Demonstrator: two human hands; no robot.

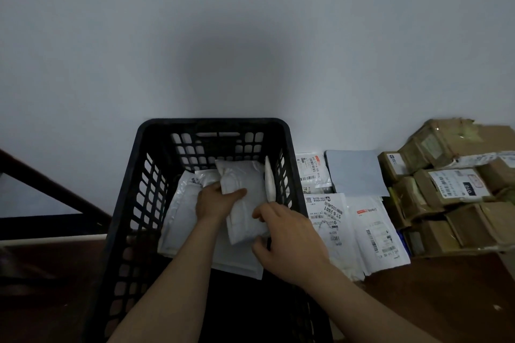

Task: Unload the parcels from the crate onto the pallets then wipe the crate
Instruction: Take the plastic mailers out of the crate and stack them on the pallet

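Your left hand (216, 202) is inside the black lattice crate (133, 189), clamped on the left edge of a white padded mailer (245, 184), thumb lying across its top face. Your right hand (289, 237) meets the same mailer at its lower right corner, with forefinger above and thumb below curled round the edge, so both hands hold it. The mailer sits tilted over the other white mailers (181, 217) that lie flat on the crate floor, and one thin white parcel (269, 182) stands on edge against the crate's right wall, just beside your right forefinger. The crate stands against a pale wall (250, 36). Just right of the crate, labelled white courier bags (328, 220) and a plain grey bag (355, 172) lie flat side by side, and beyond them taped cardboard boxes (451, 184) are stacked closely together.
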